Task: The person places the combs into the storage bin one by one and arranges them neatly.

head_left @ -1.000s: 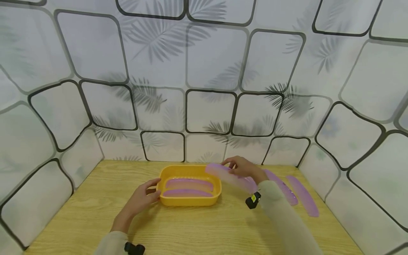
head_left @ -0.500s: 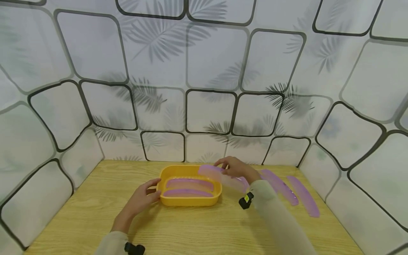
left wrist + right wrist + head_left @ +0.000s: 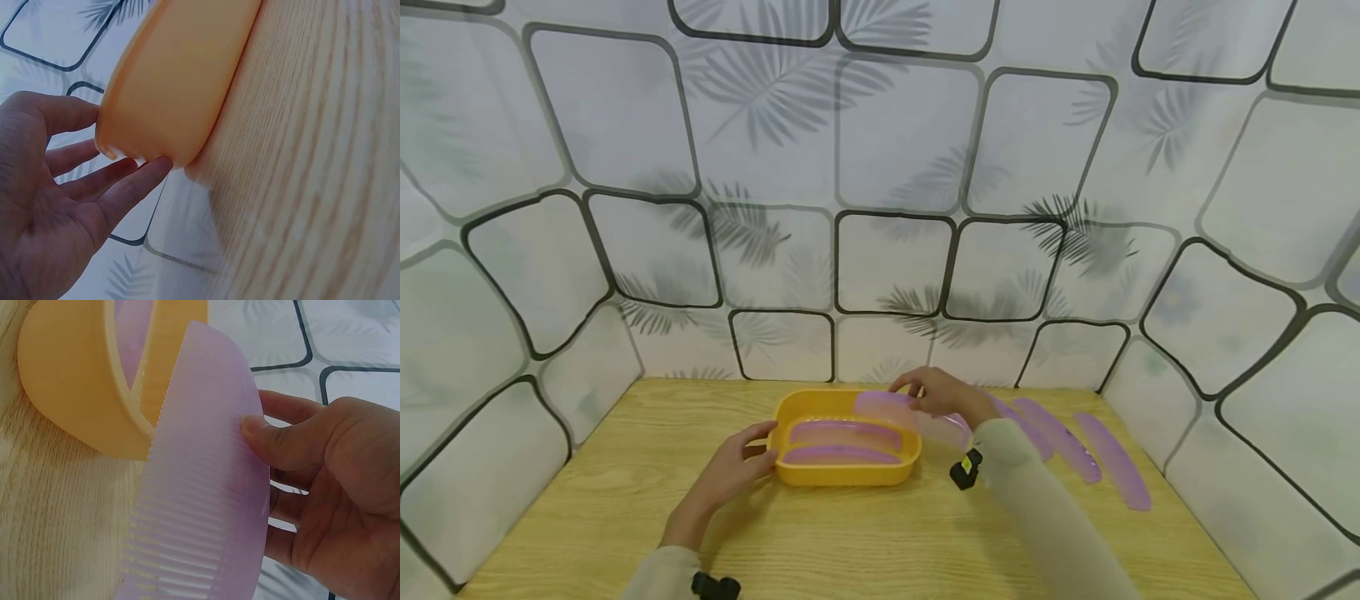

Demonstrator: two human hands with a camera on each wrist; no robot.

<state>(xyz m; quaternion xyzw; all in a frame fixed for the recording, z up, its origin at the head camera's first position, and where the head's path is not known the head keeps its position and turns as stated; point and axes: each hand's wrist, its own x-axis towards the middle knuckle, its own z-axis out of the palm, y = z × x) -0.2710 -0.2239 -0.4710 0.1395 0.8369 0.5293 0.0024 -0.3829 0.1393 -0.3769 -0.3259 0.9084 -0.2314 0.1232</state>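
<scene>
A yellow plastic basket (image 3: pixel 842 475) stands on the table, with two translucent purple combs (image 3: pixel 842 454) lying lengthwise in it. My left hand (image 3: pixel 735 467) touches the basket's left end with its fingertips, the fingers fairly straight. In the right wrist view, my right hand (image 3: pixel 337 469) pinches another purple comb (image 3: pixel 206 456) by its smooth curved back between thumb and fingers, teeth toward the table side. This comb is tilted, its far end over the basket's right part and its near end outside the rim.
To the right on the wood-grain table (image 3: pixel 865 542) lie more purple combs (image 3: pixel 1116 458), side by side; one is partly hidden by the right wrist. A patterned cloth wall (image 3: pixel 895 267) encloses the back and both sides of the table.
My right hand has moved left with its comb, bringing the far end over the basket. More of a comb on the table shows behind the right wrist. The left hand has stayed put.
</scene>
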